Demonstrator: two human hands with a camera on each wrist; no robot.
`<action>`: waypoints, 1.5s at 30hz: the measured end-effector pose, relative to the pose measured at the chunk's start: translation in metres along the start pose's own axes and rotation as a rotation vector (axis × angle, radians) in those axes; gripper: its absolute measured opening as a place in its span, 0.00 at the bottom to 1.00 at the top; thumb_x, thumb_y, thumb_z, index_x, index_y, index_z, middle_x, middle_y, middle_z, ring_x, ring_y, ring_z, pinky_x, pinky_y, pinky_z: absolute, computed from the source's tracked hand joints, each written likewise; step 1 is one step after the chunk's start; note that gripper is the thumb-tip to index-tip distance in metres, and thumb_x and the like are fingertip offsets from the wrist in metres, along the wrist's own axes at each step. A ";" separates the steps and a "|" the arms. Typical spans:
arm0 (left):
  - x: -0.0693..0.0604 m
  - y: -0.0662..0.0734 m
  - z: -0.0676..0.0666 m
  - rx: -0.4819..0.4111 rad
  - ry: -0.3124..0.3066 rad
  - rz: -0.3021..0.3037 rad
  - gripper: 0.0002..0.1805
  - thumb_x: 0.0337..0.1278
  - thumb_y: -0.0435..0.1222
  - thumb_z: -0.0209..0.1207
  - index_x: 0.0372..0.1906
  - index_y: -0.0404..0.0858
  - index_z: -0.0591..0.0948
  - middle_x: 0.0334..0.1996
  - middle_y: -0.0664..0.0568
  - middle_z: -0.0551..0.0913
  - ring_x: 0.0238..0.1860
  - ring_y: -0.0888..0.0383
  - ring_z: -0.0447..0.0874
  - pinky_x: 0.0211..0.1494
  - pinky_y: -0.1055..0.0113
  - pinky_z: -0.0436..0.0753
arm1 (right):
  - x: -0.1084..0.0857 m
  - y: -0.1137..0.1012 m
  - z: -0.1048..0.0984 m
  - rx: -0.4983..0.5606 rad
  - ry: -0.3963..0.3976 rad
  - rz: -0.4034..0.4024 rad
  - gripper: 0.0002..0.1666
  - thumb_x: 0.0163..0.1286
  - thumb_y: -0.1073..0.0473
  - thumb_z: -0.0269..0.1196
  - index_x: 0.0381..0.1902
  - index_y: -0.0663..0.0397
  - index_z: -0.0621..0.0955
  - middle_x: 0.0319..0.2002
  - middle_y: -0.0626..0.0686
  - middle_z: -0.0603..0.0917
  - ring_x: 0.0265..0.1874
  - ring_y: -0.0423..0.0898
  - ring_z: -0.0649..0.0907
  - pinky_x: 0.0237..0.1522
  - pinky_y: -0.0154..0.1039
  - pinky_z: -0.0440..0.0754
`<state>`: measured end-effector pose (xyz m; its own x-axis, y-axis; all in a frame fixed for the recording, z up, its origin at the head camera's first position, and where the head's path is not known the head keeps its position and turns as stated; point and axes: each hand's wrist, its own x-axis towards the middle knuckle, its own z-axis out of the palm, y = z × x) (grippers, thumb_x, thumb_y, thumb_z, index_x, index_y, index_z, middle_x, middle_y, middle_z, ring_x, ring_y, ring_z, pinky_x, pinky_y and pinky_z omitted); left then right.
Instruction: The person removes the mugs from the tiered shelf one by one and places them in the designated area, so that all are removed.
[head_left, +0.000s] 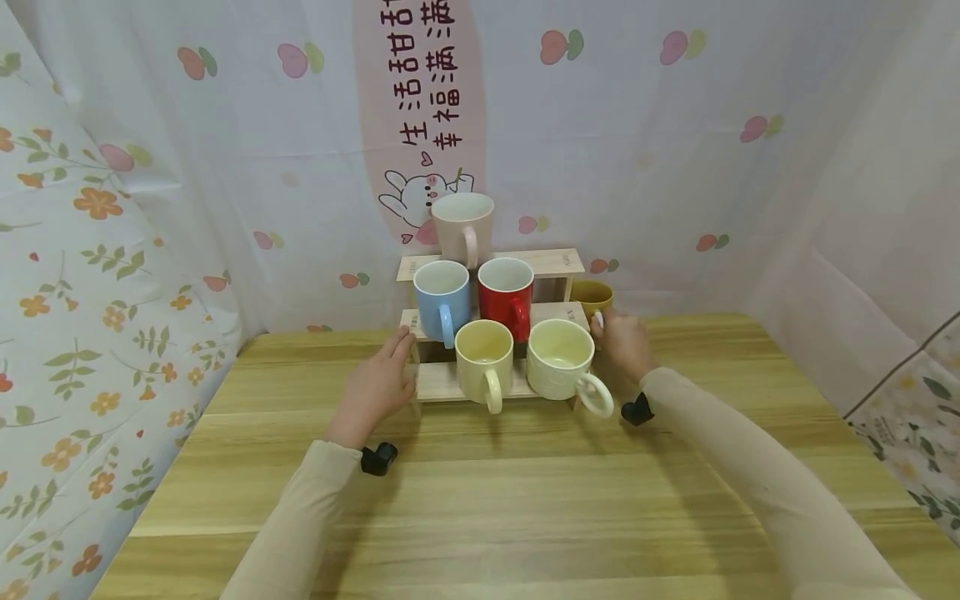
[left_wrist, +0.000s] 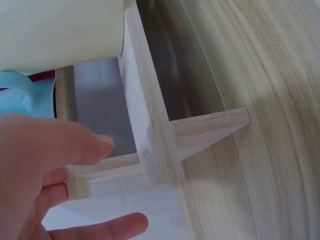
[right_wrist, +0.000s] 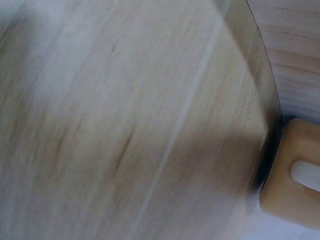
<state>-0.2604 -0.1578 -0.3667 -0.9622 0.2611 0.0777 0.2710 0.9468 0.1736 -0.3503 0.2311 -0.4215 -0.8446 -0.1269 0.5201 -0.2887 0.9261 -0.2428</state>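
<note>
A mustard mug (head_left: 592, 292) with a whitish handle (head_left: 597, 320) is at the back right, beside the tiered wooden rack (head_left: 438, 381). My right hand (head_left: 628, 343) grips it at the handle side with curled fingers; in the right wrist view only part of the mug (right_wrist: 285, 200) shows, the hand out of frame. At the rack's left end, my left hand (head_left: 380, 385) rests with extended fingers, its thumb (left_wrist: 85, 142) close to the wooden frame. The bottom step bears a yellow mug (head_left: 480, 367) and a cream mug (head_left: 555, 367) with a ring handle.
On the middle step stand a light blue mug (head_left: 442, 304) and a red mug (head_left: 504, 296). A pale pink mug (head_left: 457, 229) occupies the top step. Behind the wooden table (head_left: 525, 517) hangs a printed curtain (head_left: 645, 167). A dark cord (head_left: 900, 367) crosses the right-hand curtain.
</note>
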 end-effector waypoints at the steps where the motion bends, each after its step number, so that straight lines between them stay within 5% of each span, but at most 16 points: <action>1: 0.000 0.000 0.000 0.001 0.005 0.001 0.39 0.57 0.38 0.58 0.73 0.37 0.58 0.74 0.46 0.55 0.16 0.57 0.68 0.18 0.67 0.68 | 0.000 0.000 0.000 0.003 0.004 -0.002 0.14 0.68 0.61 0.55 0.27 0.66 0.76 0.16 0.60 0.76 0.15 0.54 0.76 0.17 0.48 0.74; 27: 0.001 0.002 0.003 0.032 0.027 0.003 0.39 0.56 0.37 0.58 0.73 0.37 0.58 0.74 0.47 0.56 0.15 0.57 0.66 0.16 0.67 0.67 | -0.007 -0.013 0.004 0.102 -0.085 0.144 0.16 0.71 0.58 0.55 0.28 0.66 0.76 0.23 0.64 0.81 0.20 0.56 0.80 0.22 0.49 0.76; 34: 0.001 0.001 0.005 0.019 0.030 0.011 0.39 0.56 0.37 0.59 0.72 0.36 0.59 0.74 0.46 0.57 0.15 0.58 0.66 0.17 0.67 0.67 | -0.006 -0.016 0.007 0.120 -0.047 0.135 0.14 0.68 0.62 0.54 0.24 0.66 0.76 0.21 0.63 0.79 0.20 0.56 0.79 0.23 0.49 0.75; 45: 0.000 -0.001 0.003 0.009 0.021 0.005 0.39 0.55 0.36 0.58 0.73 0.37 0.58 0.74 0.46 0.56 0.14 0.58 0.66 0.16 0.68 0.67 | -0.005 -0.023 0.002 0.099 -0.159 0.167 0.08 0.59 0.64 0.59 0.24 0.65 0.77 0.24 0.62 0.81 0.27 0.59 0.82 0.29 0.53 0.78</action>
<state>-0.2609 -0.1579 -0.3699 -0.9599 0.2623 0.0993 0.2759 0.9470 0.1646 -0.3406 0.2096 -0.4198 -0.9423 -0.0369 0.3327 -0.1757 0.9005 -0.3977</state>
